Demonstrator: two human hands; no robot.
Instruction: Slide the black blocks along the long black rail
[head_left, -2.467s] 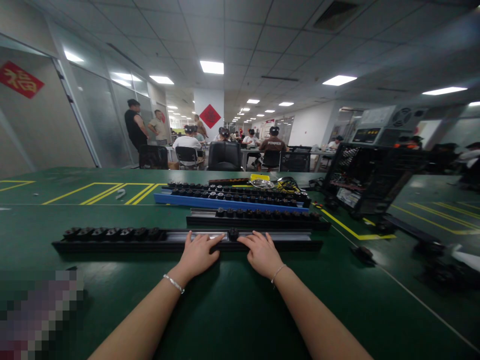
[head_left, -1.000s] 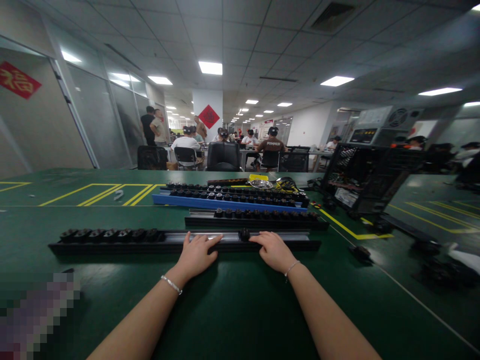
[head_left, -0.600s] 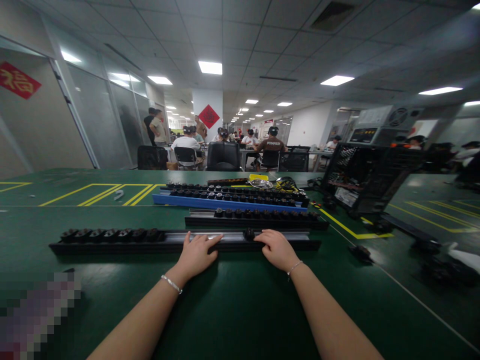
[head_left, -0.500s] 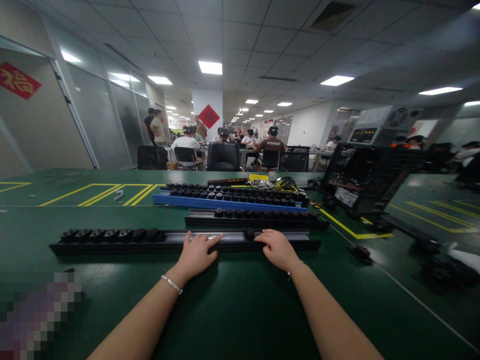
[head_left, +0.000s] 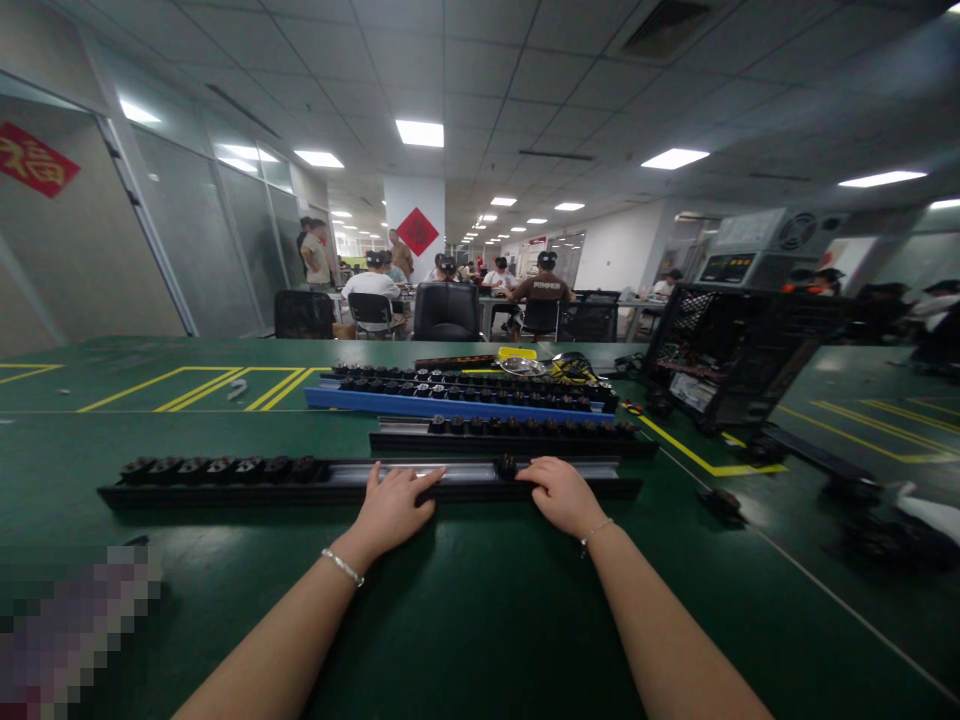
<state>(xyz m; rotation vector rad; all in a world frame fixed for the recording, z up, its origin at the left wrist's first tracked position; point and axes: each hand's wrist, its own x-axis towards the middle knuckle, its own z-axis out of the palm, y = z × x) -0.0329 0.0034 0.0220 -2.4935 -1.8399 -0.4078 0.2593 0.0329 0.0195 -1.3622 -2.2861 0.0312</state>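
A long black rail (head_left: 472,488) with a silver channel lies across the green table in front of me. My left hand (head_left: 390,510) rests flat on the rail near its middle, fingers stretched out. My right hand (head_left: 561,495) sits further right on the rail with its fingers curled together. Its fingertips are at a small black slider (head_left: 508,465) standing in the channel. Several more black sliders (head_left: 217,467) are bunched at the rail's left end. Both wrists wear thin bracelets.
Behind lie a second black rail (head_left: 510,435) full of sliders and further rails on a blue strip (head_left: 450,402). A black mesh crate (head_left: 735,350) stands at the right, with small black parts (head_left: 721,503) near it. Several people sit at desks far behind.
My right hand has slid rightward along the rail, and the single black slider has moved right with it. My left hand has stayed in place.
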